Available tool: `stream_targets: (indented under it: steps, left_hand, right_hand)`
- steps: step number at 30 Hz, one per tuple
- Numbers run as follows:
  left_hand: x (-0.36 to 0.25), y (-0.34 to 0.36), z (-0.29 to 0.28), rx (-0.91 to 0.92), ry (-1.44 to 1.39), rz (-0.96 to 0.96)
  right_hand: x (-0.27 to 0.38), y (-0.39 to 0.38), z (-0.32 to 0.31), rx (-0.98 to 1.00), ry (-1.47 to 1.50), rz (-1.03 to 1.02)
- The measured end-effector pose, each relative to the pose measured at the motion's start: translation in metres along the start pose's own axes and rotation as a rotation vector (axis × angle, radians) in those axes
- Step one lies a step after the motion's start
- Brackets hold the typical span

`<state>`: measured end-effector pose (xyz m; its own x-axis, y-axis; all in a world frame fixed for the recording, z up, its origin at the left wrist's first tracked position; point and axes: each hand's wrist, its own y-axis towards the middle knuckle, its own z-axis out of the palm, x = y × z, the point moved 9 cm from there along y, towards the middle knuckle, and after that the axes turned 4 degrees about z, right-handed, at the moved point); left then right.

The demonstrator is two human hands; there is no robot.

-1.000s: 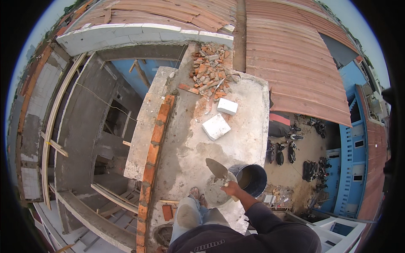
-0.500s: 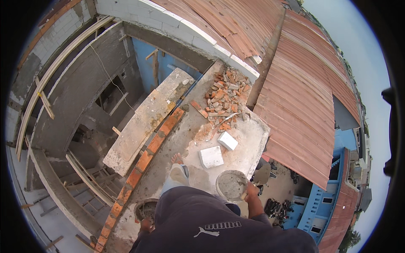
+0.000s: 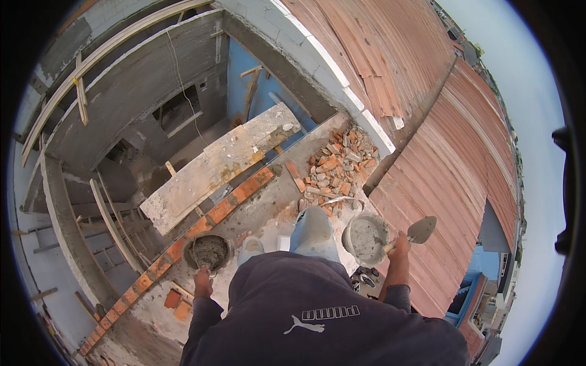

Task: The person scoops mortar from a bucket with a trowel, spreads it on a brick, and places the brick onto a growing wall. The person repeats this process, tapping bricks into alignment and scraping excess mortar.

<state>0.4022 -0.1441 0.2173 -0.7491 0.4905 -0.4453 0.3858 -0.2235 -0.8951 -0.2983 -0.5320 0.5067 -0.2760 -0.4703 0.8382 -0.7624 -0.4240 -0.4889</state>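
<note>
Trowel (image 3: 421, 230) is gripped by rt hand (image 3: 400, 247), lower right, blade level over mortar bucket (image 3: 365, 238) (likely for scooping); lt hand (image 3: 202, 282) is closed on second bucket's (image 3: 207, 252) handle, lower left, beside brick row (image 3: 201, 227).

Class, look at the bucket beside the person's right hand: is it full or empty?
Partly full. The bucket stands upright, grey mortar covering its inside below the rim. The right hand holds a trowel just beside it.
</note>
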Motion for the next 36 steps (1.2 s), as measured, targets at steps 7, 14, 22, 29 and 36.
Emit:
stream_targets:
  steps: [7,14,22,29,36]
  left_hand:
    - [0.015,-0.024,0.087,-0.311,-0.212,-0.014]
    - [0.033,-0.095,0.172,-0.673,-0.428,-0.007]
    - [0.107,-0.061,0.205,-0.647,-0.562,-0.137]
    - [0.202,0.047,0.270,-0.511,-0.582,-0.261]
    - [0.266,0.177,0.313,-0.389,-0.493,-0.153]
  right_hand:
    - [0.006,0.098,0.209,0.350,-0.255,0.069]
    - [-0.101,0.154,0.371,0.661,-0.854,-0.006]
    - [-0.221,0.105,0.480,0.908,-1.042,0.028]
    - [-0.363,0.060,0.497,0.994,-1.130,0.295]
    - [-0.464,0.055,0.475,1.101,-1.278,0.457]
